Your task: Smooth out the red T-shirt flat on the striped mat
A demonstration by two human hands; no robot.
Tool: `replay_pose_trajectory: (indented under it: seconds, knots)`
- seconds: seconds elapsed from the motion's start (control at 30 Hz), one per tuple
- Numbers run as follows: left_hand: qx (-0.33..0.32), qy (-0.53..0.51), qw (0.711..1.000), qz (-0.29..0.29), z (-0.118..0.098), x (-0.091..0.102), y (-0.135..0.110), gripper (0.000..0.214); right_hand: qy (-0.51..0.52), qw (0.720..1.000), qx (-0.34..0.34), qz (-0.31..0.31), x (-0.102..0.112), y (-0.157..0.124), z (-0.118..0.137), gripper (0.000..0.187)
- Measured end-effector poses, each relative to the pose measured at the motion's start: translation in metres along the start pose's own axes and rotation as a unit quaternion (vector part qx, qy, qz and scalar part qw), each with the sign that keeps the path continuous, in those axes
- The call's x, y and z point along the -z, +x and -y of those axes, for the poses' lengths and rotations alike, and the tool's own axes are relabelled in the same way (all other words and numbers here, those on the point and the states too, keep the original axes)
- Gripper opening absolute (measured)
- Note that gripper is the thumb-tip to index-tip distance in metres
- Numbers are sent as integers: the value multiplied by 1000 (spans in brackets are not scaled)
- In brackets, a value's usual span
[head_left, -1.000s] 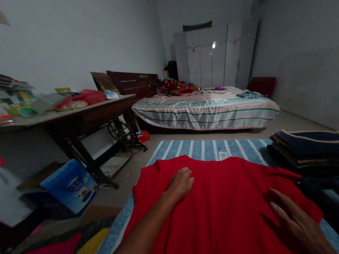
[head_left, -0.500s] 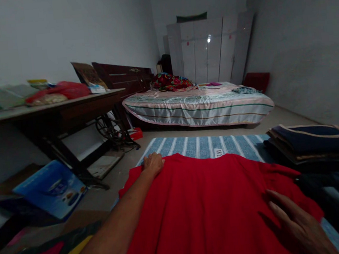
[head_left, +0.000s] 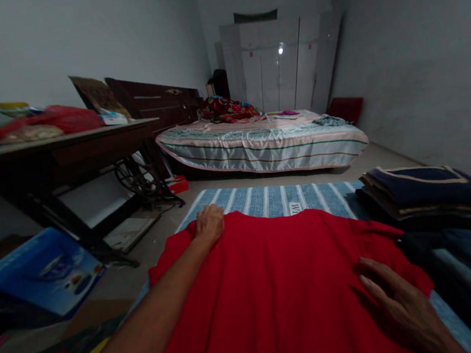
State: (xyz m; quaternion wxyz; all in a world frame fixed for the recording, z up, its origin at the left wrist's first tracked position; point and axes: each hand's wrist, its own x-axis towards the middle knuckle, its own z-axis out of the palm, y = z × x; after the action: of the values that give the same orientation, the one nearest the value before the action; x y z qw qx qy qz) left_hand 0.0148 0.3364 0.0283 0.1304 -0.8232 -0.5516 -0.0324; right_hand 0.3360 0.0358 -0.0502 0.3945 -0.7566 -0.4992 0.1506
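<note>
A red T-shirt lies spread out on a blue-and-white striped cloth, its neckline towards the far edge. My left hand is at the shirt's far left shoulder, its fingers curled closed on the fabric. Over the right side of the shirt, below the sleeve, my right hand has its fingers stretched out and slightly apart, with a shadow on the fabric beneath. It grips nothing; whether it touches the shirt I cannot tell.
Folded dark clothes are stacked on the right, with dark trousers nearer. At left stand a treadle sewing-machine table and a blue box. Behind are a bed and a wardrobe.
The view has turned slightly right and down, so the room appears shifted left and up. Both hands keep nearly the same places on or over the shirt, which lies as before.
</note>
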Motion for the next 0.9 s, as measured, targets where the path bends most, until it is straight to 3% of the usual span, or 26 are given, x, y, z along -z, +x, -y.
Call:
replay_pose_trajectory:
  seconds: [0.13, 0.23, 0.37, 0.47, 0.6, 0.67, 0.77, 0.9]
  knots:
    - [-65, -43, 997, 19, -17, -5, 1, 26, -3, 1000, 18, -9, 0, 0, 1, 51]
    - [-79, -63, 995, 17, -23, -13, 1, 28, -5, 1000, 20, -6, 1, 0, 5, 48]
    - [-47, -69, 997, -3, -23, -24, -1, 36, -1, 999, 34, -10, 2, 0, 11, 45]
    - [-12, -56, 998, 18, -20, -28, 0, 42, 2, 999, 41, -19, 3, 2, 15, 44]
    - [-6, -65, 995, 69, -17, -23, 3, 47, 13, 999, 43, -32, 3, 3, 22, 42]
    - [18, -55, 996, 68, -23, -15, 3, 47, 23, 998, 41, -41, 3, 4, 25, 42]
    - [21, -11, 999, 22, -47, -2, -2, 41, 34, 997, 40, -51, 3, 5, 27, 43]
    - [-143, -60, 988, 11, -104, 14, -19, 37, 28, 997, 40, -61, 2, 6, 27, 46]
